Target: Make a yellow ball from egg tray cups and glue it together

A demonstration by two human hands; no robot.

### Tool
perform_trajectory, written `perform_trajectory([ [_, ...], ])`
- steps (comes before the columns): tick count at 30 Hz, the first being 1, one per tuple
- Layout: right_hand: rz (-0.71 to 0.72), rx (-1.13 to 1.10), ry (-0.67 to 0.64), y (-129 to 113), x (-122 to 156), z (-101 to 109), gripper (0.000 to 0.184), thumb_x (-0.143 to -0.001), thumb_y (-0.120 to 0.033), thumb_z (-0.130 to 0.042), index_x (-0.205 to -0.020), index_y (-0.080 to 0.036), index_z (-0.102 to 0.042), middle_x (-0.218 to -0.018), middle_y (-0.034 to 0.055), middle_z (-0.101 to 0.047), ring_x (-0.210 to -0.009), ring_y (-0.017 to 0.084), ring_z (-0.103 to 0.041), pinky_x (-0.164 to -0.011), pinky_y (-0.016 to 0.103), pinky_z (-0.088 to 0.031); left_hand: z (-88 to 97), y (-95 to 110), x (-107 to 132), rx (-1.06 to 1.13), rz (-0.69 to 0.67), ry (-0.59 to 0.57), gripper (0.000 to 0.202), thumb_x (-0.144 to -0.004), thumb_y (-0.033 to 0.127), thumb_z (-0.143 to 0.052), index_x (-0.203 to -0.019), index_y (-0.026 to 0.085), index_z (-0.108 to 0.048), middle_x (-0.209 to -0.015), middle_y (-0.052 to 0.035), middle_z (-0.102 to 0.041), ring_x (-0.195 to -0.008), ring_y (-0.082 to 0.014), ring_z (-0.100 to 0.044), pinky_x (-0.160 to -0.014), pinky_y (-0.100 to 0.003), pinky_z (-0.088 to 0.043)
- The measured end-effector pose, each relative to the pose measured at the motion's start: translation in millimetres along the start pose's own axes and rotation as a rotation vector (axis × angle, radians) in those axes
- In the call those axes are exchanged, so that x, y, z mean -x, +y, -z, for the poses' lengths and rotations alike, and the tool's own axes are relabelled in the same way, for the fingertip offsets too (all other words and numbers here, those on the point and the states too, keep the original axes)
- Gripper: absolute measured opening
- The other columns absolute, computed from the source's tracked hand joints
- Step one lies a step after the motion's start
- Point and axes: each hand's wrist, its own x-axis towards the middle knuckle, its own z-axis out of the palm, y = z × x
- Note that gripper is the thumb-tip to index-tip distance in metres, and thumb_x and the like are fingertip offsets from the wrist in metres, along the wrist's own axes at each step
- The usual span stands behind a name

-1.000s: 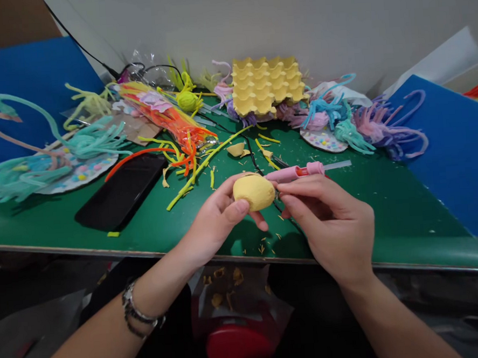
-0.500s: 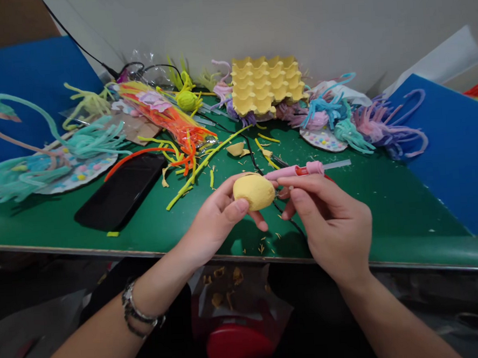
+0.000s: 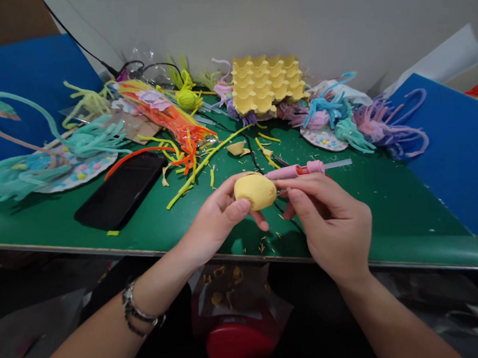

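My left hand (image 3: 215,223) pinches a rounded yellow egg-carton cup (image 3: 255,191) between thumb and fingers, held just above the green mat (image 3: 386,202). My right hand (image 3: 331,224) is closed next to the cup, its thumb and forefinger meeting at the cup's right side; what they pinch is too small to make out. A pink glue gun (image 3: 299,170) with a clear glue stick lies on the mat directly behind both hands.
A black phone (image 3: 120,190) lies at the left. Loose yellow and orange pipe cleaners (image 3: 180,145) are scattered behind. A yellow egg tray (image 3: 266,85) stands at the back among pipe-cleaner crafts on paper plates (image 3: 325,139). Blue boards (image 3: 456,149) flank both sides. A red bin (image 3: 233,347) sits below.
The yellow cup and both hands have barely shifted; my right fingers have closed in slightly toward the cup's right side.
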Motion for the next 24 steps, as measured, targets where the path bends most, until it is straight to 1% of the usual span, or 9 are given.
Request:
perform_trajectory([
  [3,0.006,-0.006,0.009,0.0,0.6,-1.0,0.015,-0.080,-0.015,-0.056,-0.085,-0.024,-0.068,-0.081,-0.0012,-0.068,-0.068,0.011,-0.061,-0.058,0.025,-0.052,-0.1,-0.3,-0.3,0.007,0.005,0.001,0.045,-0.065,0.045,-0.071,-0.099,0.019,-0.057,-0.087,0.0003,-0.064,-0.055,-0.0094,-0.060,-0.056,-0.023,-0.045],
  [7,-0.076,-0.099,0.023,0.0,0.7,-3.6,0.007,-0.074,-0.014,-0.063,-0.075,-0.020,-0.064,-0.076,-0.0022,-0.064,-0.058,0.009,-0.057,-0.051,0.022,-0.049,0.1,-0.6,-0.9,0.009,-0.004,-0.037,0.043,-0.068,0.044,-0.068,-0.100,0.019,-0.056,-0.098,-0.0033,-0.065,-0.057,-0.0094,-0.060,-0.055,-0.023,-0.046],
  [10,-0.113,-0.135,0.009,-0.7,-0.2,-3.8,0.008,-0.071,-0.014,-0.065,-0.071,-0.020,-0.060,-0.069,-0.0040,-0.061,-0.052,0.007,-0.054,-0.048,0.022,-0.048,0.6,-0.5,-1.0,0.001,-0.007,-0.041,0.043,-0.068,0.045,-0.068,-0.101,0.019,-0.055,-0.101,-0.0048,-0.066,-0.057,-0.0091,-0.061,-0.056,-0.023,-0.046],
  [13,-0.086,-0.102,-0.016,-1.2,-1.4,-2.5,0.007,-0.074,-0.013,-0.062,-0.074,-0.020,-0.064,-0.072,-0.0027,-0.064,-0.059,0.009,-0.058,-0.049,0.021,-0.048,1.0,-0.4,-1.1,0.009,-0.009,-0.034,0.044,-0.067,0.045,-0.069,-0.100,0.019,-0.056,-0.096,-0.0031,-0.066,-0.056,-0.0091,-0.061,-0.054,-0.022,-0.045],
  [15,-0.052,-0.060,-0.021,-1.2,-2.0,-1.6,0.012,-0.077,-0.013,-0.058,-0.079,-0.021,-0.067,-0.078,-0.0013,-0.067,-0.067,0.011,-0.060,-0.052,0.022,-0.048,0.8,-0.5,-1.2,0.017,-0.012,-0.022,0.043,-0.067,0.044,-0.070,-0.100,0.019,-0.056,-0.091,-0.0008,-0.065,-0.056,-0.0090,-0.061,-0.054,-0.021,-0.045],
  [17,-0.033,-0.039,-0.021,-1.0,-2.1,-1.2,0.015,-0.079,-0.012,-0.056,-0.082,-0.022,-0.068,-0.081,-0.0009,-0.068,-0.070,0.011,-0.061,-0.054,0.022,-0.049,0.4,-0.5,-1.3,0.020,-0.014,-0.018,0.043,-0.066,0.043,-0.070,-0.099,0.019,-0.057,-0.087,0.0004,-0.065,-0.056,-0.0089,-0.061,-0.054,-0.021,-0.045],
  [19,-0.044,-0.057,-0.020,-0.8,-1.7,-1.7,0.013,-0.078,-0.012,-0.058,-0.081,-0.021,-0.067,-0.080,-0.0013,-0.067,-0.068,0.010,-0.060,-0.052,0.021,-0.048,0.1,-0.6,-1.5,0.017,-0.016,-0.026,0.044,-0.067,0.044,-0.070,-0.100,0.019,-0.056,-0.089,-0.0008,-0.065,-0.056,-0.0090,-0.061,-0.054,-0.021,-0.046],
  [22,-0.090,-0.136,-0.006,-0.7,-0.9,-3.6,0.008,-0.073,-0.011,-0.063,-0.073,-0.020,-0.063,-0.072,-0.0032,-0.063,-0.060,0.008,-0.058,-0.049,0.019,-0.047,0.1,-0.7,-1.7,0.006,-0.008,-0.036,0.045,-0.067,0.045,-0.069,-0.100,0.018,-0.055,-0.094,-0.0032,-0.066,-0.055,-0.0090,-0.061,-0.055,-0.022,-0.046],
  [24,-0.118,-0.181,0.007,-0.8,-0.7,-4.9,0.010,-0.070,-0.011,-0.065,-0.069,-0.019,-0.059,-0.068,-0.0046,-0.058,-0.055,0.006,-0.055,-0.048,0.019,-0.047,0.4,-0.9,-1.7,-0.001,-0.006,-0.036,0.046,-0.067,0.045,-0.069,-0.101,0.017,-0.054,-0.097,-0.0041,-0.066,-0.055,-0.0089,-0.061,-0.056,-0.022,-0.046],
])
